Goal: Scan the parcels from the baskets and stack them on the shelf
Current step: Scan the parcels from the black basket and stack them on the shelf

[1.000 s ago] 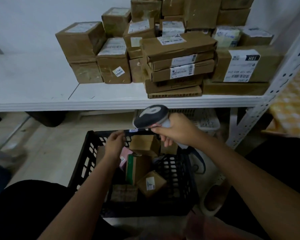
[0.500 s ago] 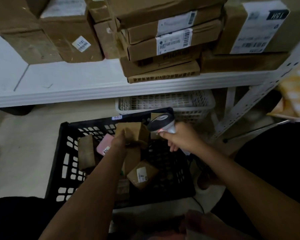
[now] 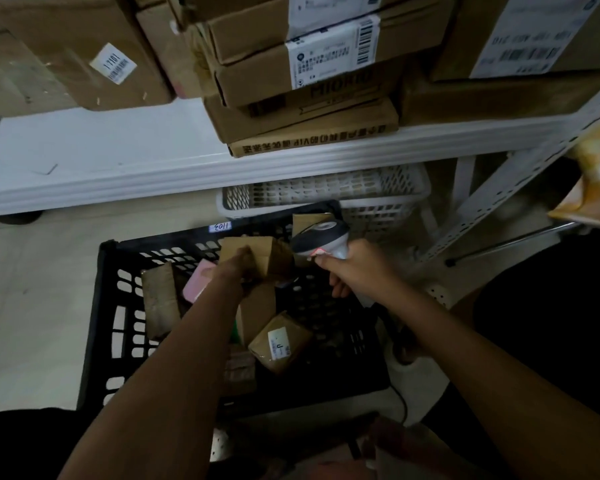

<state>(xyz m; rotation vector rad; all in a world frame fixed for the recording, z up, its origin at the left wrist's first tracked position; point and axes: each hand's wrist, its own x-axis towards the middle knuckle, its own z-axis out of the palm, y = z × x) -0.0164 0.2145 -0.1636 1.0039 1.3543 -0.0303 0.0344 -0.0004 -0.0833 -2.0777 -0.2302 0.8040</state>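
A black plastic basket (image 3: pixel 108 327) stands on the floor below the white shelf (image 3: pixel 125 174). My left hand (image 3: pixel 238 263) grips a small brown cardboard parcel (image 3: pixel 269 256) and holds it above the basket. Just to its right my right hand (image 3: pixel 352 268) holds a grey-and-white barcode scanner (image 3: pixel 321 239), whose head with a red glow points at the parcel. Lower in the basket lie a brown parcel with a white label (image 3: pixel 281 342), a pink packet (image 3: pixel 200 282) and a tall brown parcel (image 3: pixel 160 299).
Stacked cardboard boxes (image 3: pixel 305 81) fill the shelf's middle and right; its front left is bare. A white mesh basket (image 3: pixel 326 192) sits behind the black one, under the shelf. The shelf's white perforated upright (image 3: pixel 520 188) slants at the right, beside a yellow patterned cloth (image 3: pixel 596 168).
The view has moved closer and dipped toward the basket. My left hand has lifted the brown parcel up, and the scanner has come down beside it, pointing at it.
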